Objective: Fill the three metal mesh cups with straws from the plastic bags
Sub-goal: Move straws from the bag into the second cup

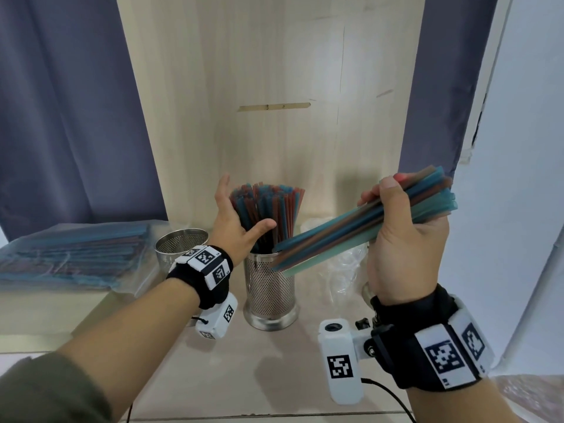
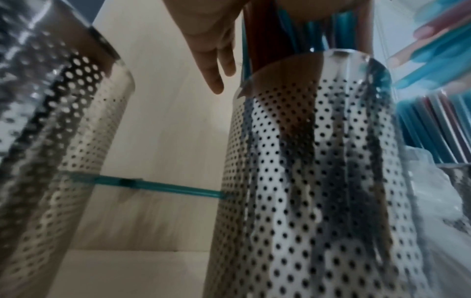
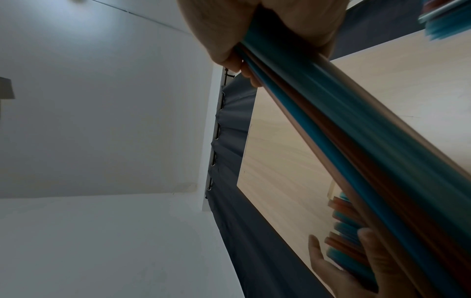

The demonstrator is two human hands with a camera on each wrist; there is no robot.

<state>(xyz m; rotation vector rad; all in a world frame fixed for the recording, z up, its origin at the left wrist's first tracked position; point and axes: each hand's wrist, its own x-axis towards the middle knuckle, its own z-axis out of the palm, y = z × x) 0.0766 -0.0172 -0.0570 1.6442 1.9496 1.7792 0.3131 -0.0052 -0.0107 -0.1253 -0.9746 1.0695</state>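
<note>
- Wooden shelf (image 1: 213, 361), blue curtains behind
- Right hand (image 1: 406, 239): grips straw bundle (image 1: 351, 230) (light, slippery; hold mid-length)
- Left hand (image 1: 236, 221): fingers spread beside full cup (image 1: 270, 288)

Third cup (image 1: 367, 293) mostly hidden behind right hand (image 1: 406, 239) — bundle's far end (image 3: 443, 22) blurred.

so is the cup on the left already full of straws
No, the left cup shows an empty perforated inside in the head view, while the middle cup beside it is packed with upright straws.
</note>
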